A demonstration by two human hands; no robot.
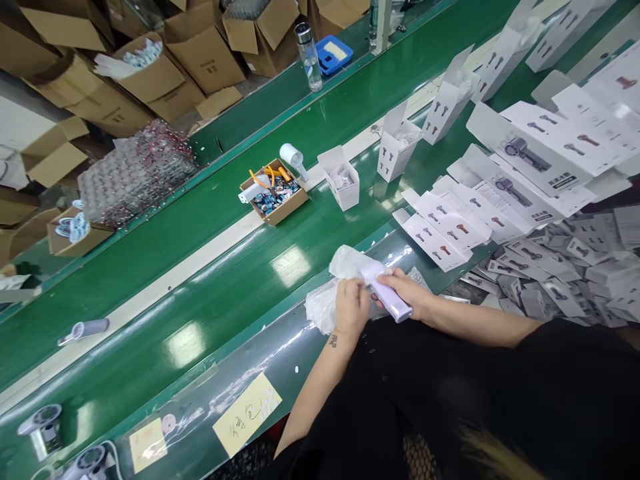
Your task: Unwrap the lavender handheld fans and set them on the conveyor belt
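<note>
My left hand [351, 305] is closed on a clear plastic bag [350, 263] at the near edge of the green conveyor belt [210, 267]. My right hand [407, 290] grips the handle of a pale purple handheld fan [387, 297], whose head sits inside the bag. A crumpled bubble-wrap bag [320, 310] lies under my left hand.
Open white boxes [343, 179] stand along the belt, with a small cardboard tray of parts [275, 193] and a white fan [293, 159] beside them. Flat printed cartons [530, 173] are piled at the right. More fans [83, 330] lie at the left. Brown cardboard boxes [150, 67] stand beyond.
</note>
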